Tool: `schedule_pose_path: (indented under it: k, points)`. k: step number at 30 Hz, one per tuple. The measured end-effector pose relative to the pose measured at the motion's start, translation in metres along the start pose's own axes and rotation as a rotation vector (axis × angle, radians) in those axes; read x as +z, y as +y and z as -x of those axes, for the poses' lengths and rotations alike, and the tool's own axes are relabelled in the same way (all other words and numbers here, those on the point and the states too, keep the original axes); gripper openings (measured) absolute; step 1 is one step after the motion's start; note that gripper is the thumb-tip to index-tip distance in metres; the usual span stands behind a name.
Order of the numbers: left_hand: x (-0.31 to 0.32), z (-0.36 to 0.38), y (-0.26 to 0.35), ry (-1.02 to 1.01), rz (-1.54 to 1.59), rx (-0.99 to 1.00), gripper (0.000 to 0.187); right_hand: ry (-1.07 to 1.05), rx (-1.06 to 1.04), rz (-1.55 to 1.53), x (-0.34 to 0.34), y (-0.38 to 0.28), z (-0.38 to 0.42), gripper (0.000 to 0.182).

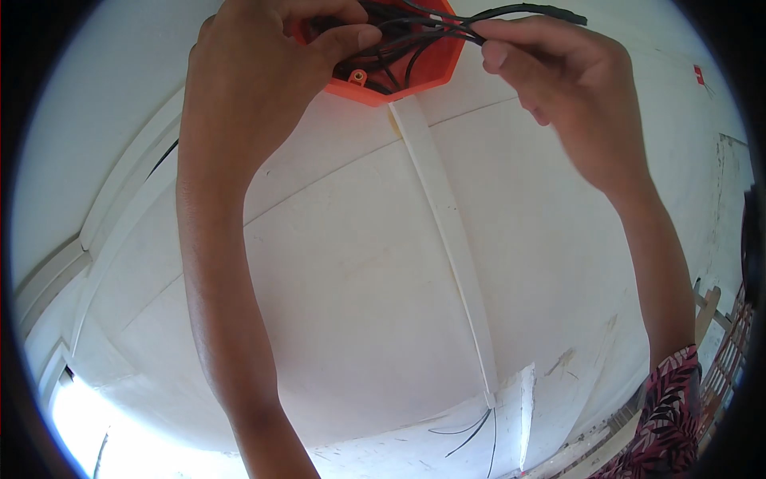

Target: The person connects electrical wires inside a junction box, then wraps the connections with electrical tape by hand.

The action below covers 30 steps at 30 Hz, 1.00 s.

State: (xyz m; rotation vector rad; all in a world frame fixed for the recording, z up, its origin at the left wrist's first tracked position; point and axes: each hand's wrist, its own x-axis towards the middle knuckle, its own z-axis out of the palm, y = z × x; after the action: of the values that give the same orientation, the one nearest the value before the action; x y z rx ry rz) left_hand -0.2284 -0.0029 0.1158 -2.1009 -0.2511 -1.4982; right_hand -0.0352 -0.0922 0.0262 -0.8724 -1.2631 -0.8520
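An orange junction box [375, 94] is at the top centre, with several black wires [411, 40] bunched inside it and coming out to the right. My left hand [263, 72] is at the box's left side, its thumb and fingers closed at the wires in the opening. To the right of the box, my right hand [566, 88] pinches the black wires between thumb and forefinger. A thicker black cable end [550, 11] sticks out above my right hand.
White trunking [447, 231] runs down from the box across the pale panelled surface, with loose dark wires [477, 431] at its lower end. More trunking [132, 176] curves along the left. A bright opening [76, 411] is at lower left.
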Motion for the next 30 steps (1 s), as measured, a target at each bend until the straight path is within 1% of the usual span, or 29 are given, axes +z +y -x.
schedule_pose_path:
  k: [2, 3, 4, 5, 6, 8, 9, 10, 11, 12, 13, 15, 16, 18, 19, 21, 22, 23, 24, 26, 27, 29, 30]
  points:
    - [-0.001, 0.0, -0.006, -0.003, -0.001, 0.016, 0.029, -0.108, 0.277, -0.57, -0.006, 0.006, -0.003, 0.022]
    - [-0.002, -0.001, -0.013, -0.022, 0.009, 0.096, 0.028, -0.107, 0.28, -0.57, -0.008, 0.011, -0.002, 0.022]
    - [-0.003, -0.002, -0.018, -0.038, 0.019, 0.177, 0.028, -0.204, 0.345, -0.758, -0.01, 0.016, -0.002, 0.024]
    - [-0.004, -0.002, -0.02, -0.037, 0.018, 0.18, 0.028, -0.303, 0.406, -0.946, -0.01, 0.02, -0.001, 0.027]
    - [-0.005, -0.002, -0.02, -0.064, 0.073, 0.143, 0.031, -0.301, 0.403, -0.946, -0.007, 0.022, 0.0, 0.027]
    - [-0.008, -0.002, -0.016, -0.088, 0.129, 0.104, 0.033, -0.15, 0.164, -0.386, 0.004, 0.02, -0.002, 0.031]
    - [-0.008, 0.0, -0.01, -0.08, 0.038, 0.089, 0.038, -0.151, 0.163, -0.387, 0.005, 0.011, -0.005, 0.031]
    - [-0.011, 0.0, -0.008, -0.071, -0.054, 0.073, 0.043, -0.093, 0.037, -0.202, 0.003, -0.004, -0.009, 0.036]
    - [-0.013, -0.001, -0.008, -0.072, -0.057, 0.071, 0.043, -0.035, -0.087, -0.019, 0.003, -0.011, -0.012, 0.043]
    - [-0.016, -0.003, -0.009, -0.087, -0.027, 0.082, 0.048, -0.036, -0.086, -0.021, 0.005, -0.007, -0.019, 0.043]
    - [-0.018, -0.005, -0.011, -0.104, 0.004, 0.092, 0.053, -0.021, -0.153, -0.222, 0.01, -0.003, -0.028, 0.032]
    - [-0.018, -0.006, -0.015, -0.108, -0.012, 0.112, 0.054, -0.008, -0.219, -0.421, 0.009, 0.0, -0.027, 0.029]
    - [-0.018, -0.007, -0.017, -0.108, -0.027, 0.132, 0.055, -0.044, 0.017, -0.34, 0.001, -0.016, -0.022, 0.033]
    - [-0.017, -0.01, -0.018, -0.091, -0.034, 0.132, 0.056, -0.081, 0.253, -0.256, -0.002, -0.039, -0.024, 0.038]
    - [-0.017, -0.012, -0.019, -0.074, -0.042, 0.137, 0.056, -0.057, 0.396, -0.182, 0.002, -0.05, -0.029, 0.034]
    - [-0.015, -0.02, -0.023, -0.071, -0.054, 0.13, 0.056, -0.032, 0.548, -0.108, 0.007, -0.041, -0.034, 0.031]
    - [-0.015, -0.026, -0.027, -0.063, -0.064, 0.121, 0.055, 0.009, 0.379, 0.034, 0.013, -0.021, -0.031, 0.035]
    - [-0.017, -0.03, -0.03, -0.071, -0.059, 0.118, 0.055, 0.045, 0.209, 0.174, 0.015, -0.003, -0.028, 0.05]
    - [-0.016, -0.033, -0.028, -0.092, -0.029, 0.088, 0.055, 0.048, 0.215, 0.174, 0.008, -0.002, -0.03, 0.05]
    - [-0.017, -0.034, -0.031, -0.107, 0.001, 0.052, 0.055, -0.385, 0.606, -0.216, -0.003, -0.008, -0.037, 0.053]
    - [-0.015, -0.03, -0.033, -0.09, -0.025, 0.078, 0.055, -0.387, 0.603, -0.216, -0.004, -0.007, -0.034, 0.053]
    - [-0.008, -0.019, -0.031, -0.073, -0.051, 0.101, 0.054, -0.539, 0.716, -0.578, -0.007, -0.001, -0.021, 0.045]
    - [-0.004, -0.012, -0.027, -0.067, -0.048, 0.112, 0.054, -0.538, 0.715, -0.577, -0.007, 0.005, -0.015, 0.045]
